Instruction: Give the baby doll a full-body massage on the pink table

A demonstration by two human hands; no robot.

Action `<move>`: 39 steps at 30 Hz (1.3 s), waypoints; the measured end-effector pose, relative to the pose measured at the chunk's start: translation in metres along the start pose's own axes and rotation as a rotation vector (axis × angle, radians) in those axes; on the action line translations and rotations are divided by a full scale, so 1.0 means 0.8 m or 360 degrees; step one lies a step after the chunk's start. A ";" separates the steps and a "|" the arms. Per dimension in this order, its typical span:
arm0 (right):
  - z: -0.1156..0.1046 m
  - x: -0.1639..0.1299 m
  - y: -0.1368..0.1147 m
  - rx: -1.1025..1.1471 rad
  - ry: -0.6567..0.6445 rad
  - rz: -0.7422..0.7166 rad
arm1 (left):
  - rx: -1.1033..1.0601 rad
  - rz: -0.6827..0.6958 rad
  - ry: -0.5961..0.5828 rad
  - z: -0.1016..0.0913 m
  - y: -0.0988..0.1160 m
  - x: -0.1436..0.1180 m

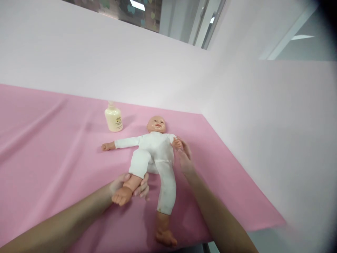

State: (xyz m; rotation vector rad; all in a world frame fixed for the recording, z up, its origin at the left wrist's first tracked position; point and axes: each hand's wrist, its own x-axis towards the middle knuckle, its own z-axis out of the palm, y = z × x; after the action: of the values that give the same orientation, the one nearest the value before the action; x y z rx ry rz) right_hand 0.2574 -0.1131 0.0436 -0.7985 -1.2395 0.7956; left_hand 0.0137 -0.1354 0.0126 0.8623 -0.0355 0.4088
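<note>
Two bare hands work a baby doll (155, 147) lying face up on the pink sheet (52, 147). Far left, a cream lotion bottle (113, 119) stands upright, well apart. The left hand (129, 186) cups the doll's raised foot, fingers curled beneath it. The right hand (184, 154) touches the doll's wrist, though whether its fingers pinch it I cannot tell. A hard tug could drag the doll sideways and bunch the sheet.

Bottle (113, 119) label: small print, too blurred to read. No other text.
</note>
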 end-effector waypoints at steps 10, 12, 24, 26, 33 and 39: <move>0.005 -0.014 -0.018 -0.0828 -0.0966 -0.0319 | 0.0000 -0.0139 0.0107 0.000 0.000 0.004; 0.003 -0.013 -0.016 -0.0759 -0.0836 -0.0277 | 0.0015 -0.0180 0.0076 0.005 0.000 0.004; -0.019 0.018 0.008 0.0370 0.0263 0.0302 | 0.0369 -0.0839 -0.0435 0.035 0.031 0.007; -0.024 0.021 0.009 0.0409 0.0337 0.0365 | 0.0363 -0.0846 -0.0417 0.031 0.027 0.006; -0.003 0.007 -0.006 0.0320 0.0094 0.0089 | 0.0091 -0.0275 0.0022 0.001 -0.002 -0.004; 0.015 -0.018 -0.018 -0.0255 -0.0459 -0.0201 | 0.0104 -0.0165 0.0232 -0.021 -0.007 -0.002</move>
State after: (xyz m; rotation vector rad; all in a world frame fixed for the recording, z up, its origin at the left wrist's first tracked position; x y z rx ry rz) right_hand 0.2449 -0.1313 0.0506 -0.7429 -1.6112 0.7319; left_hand 0.0118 -0.1269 -0.0031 0.8925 0.1572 0.3758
